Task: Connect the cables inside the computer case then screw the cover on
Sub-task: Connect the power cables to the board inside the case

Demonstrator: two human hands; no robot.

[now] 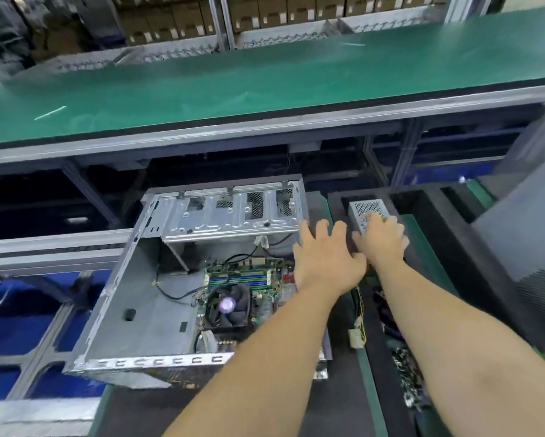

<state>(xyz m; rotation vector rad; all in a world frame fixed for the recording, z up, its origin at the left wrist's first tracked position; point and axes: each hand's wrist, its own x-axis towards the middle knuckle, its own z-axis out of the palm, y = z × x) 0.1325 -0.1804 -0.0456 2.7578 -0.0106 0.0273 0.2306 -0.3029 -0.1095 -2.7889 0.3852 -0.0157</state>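
Observation:
An open grey computer case (132, 310) lies on its side before me, with no cover on it. Inside sit a green motherboard (249, 275), a black CPU fan (228, 305) and a loose black cable (170, 294). To the right of the case stands a small silver power supply box (364, 207). My right hand (380, 238) rests on top of that box with its fingers curled over it. My left hand (326, 260) hovers over the case's right edge, fingers spread, holding nothing. A white connector on yellow wires (356, 337) hangs to the right of the case.
A long green conveyor belt (264, 80) runs across above the case, with shelves of cardboard boxes (264, 14) behind it. Black foam trays (428, 216) lie at the right. A pile of small dark parts (406, 373) sits near my right forearm. Blue bins (12, 326) show at the left.

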